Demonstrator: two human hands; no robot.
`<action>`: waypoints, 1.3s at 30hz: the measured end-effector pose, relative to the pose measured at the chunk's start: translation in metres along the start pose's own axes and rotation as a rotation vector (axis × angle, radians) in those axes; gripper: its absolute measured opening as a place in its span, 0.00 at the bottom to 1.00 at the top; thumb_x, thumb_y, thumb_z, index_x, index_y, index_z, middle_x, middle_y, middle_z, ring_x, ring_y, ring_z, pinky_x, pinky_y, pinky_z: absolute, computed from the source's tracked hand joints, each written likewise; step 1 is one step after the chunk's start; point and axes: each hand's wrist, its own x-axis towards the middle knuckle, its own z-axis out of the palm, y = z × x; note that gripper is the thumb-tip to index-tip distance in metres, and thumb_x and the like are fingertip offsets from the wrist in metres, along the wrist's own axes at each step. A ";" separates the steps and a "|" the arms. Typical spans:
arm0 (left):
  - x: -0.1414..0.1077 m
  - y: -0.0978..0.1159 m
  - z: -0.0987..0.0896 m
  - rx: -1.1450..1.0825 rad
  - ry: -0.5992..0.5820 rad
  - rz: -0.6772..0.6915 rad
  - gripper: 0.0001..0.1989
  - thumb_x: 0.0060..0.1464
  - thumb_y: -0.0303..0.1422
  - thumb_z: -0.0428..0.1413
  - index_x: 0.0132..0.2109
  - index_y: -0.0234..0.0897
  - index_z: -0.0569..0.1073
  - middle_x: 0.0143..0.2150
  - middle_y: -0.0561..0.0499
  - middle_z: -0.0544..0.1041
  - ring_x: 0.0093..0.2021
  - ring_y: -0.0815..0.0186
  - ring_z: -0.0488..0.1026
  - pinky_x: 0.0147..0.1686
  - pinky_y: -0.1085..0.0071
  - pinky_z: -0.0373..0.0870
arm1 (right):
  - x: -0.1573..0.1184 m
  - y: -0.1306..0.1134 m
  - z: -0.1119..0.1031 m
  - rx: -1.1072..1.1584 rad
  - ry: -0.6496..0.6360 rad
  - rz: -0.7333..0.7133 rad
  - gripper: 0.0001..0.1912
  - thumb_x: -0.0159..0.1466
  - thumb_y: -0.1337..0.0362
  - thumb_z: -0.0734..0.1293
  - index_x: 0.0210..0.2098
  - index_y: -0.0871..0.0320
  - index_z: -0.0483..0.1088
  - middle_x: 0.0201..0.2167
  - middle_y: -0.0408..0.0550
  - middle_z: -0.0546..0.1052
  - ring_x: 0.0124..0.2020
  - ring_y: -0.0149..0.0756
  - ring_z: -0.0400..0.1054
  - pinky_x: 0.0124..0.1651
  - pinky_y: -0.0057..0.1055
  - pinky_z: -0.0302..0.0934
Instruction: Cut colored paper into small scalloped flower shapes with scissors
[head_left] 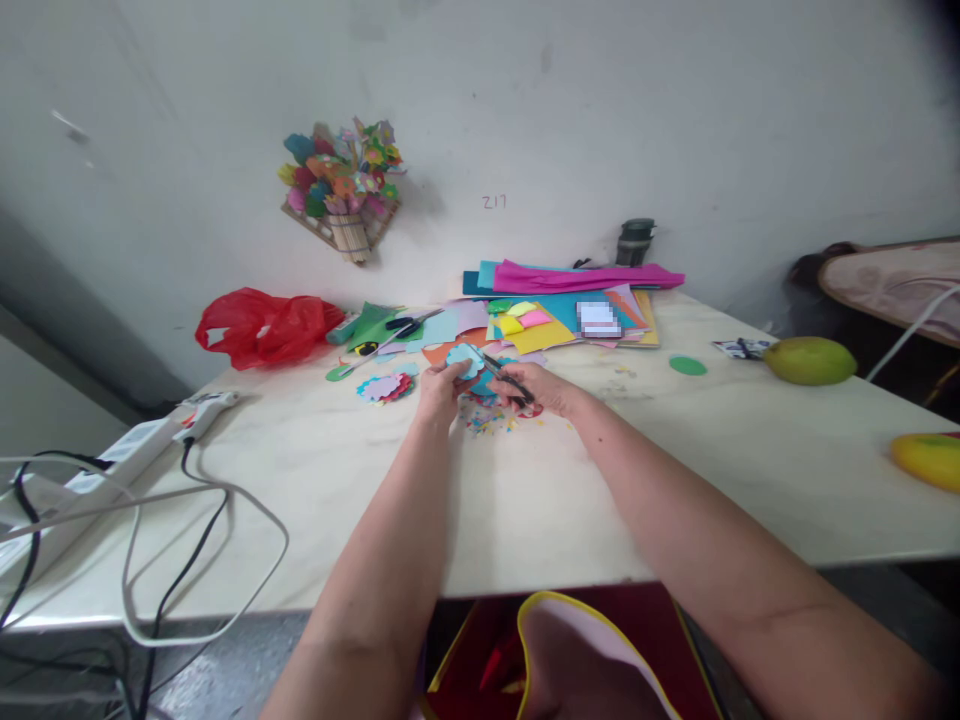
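Observation:
My left hand [443, 388] pinches a light blue paper flower [463, 361] with a scalloped edge, held over the middle of the table. Around the handles of a pair of scissors [499, 372] my right hand [536, 390] is closed, and the blades reach to the flower's right edge. Whether the blades touch the paper is too small to tell. Tiny coloured paper scraps [487, 418] lie below both hands. To the left rests a small pile of scalloped paper flowers [385, 386], with a lilac one on top.
Coloured paper sheets [551, 333] and a second pair of scissors [409, 326] lie behind my hands. A red plastic bag [262, 325] sits at the back left. Cables [217, 490] and a power strip [112, 480] occupy the left side; a green-yellow mango [810, 360] is at right.

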 end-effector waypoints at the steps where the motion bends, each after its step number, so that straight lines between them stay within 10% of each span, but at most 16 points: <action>1: 0.000 0.000 0.000 0.002 0.000 0.001 0.14 0.32 0.30 0.65 0.31 0.31 0.75 0.28 0.49 0.76 0.31 0.63 0.76 0.38 0.65 0.75 | 0.000 0.000 0.000 0.001 0.002 0.002 0.19 0.51 0.54 0.74 0.27 0.60 0.64 0.17 0.40 0.71 0.12 0.22 0.59 0.10 0.19 0.43; 13: 0.016 -0.004 -0.011 0.367 0.219 0.270 0.05 0.35 0.30 0.61 0.22 0.34 0.72 0.17 0.57 0.68 0.28 0.65 0.74 0.27 0.74 0.68 | 0.004 0.000 -0.003 -0.034 0.213 0.002 0.14 0.53 0.57 0.73 0.25 0.60 0.67 0.15 0.41 0.70 0.13 0.24 0.59 0.12 0.20 0.48; 21: 0.007 0.001 -0.009 -0.034 0.068 0.030 0.13 0.32 0.30 0.65 0.30 0.32 0.74 0.26 0.50 0.76 0.32 0.62 0.77 0.38 0.65 0.75 | 0.002 0.001 -0.005 -0.033 0.118 -0.018 0.16 0.51 0.56 0.73 0.25 0.60 0.67 0.16 0.42 0.71 0.13 0.24 0.59 0.11 0.19 0.44; 39: 0.001 0.000 0.000 -0.071 0.021 -0.017 0.11 0.33 0.27 0.64 0.30 0.30 0.74 0.26 0.49 0.76 0.31 0.63 0.77 0.37 0.65 0.77 | 0.001 0.000 0.000 -0.015 0.007 0.021 0.18 0.55 0.53 0.72 0.29 0.60 0.65 0.18 0.41 0.72 0.11 0.21 0.58 0.10 0.18 0.43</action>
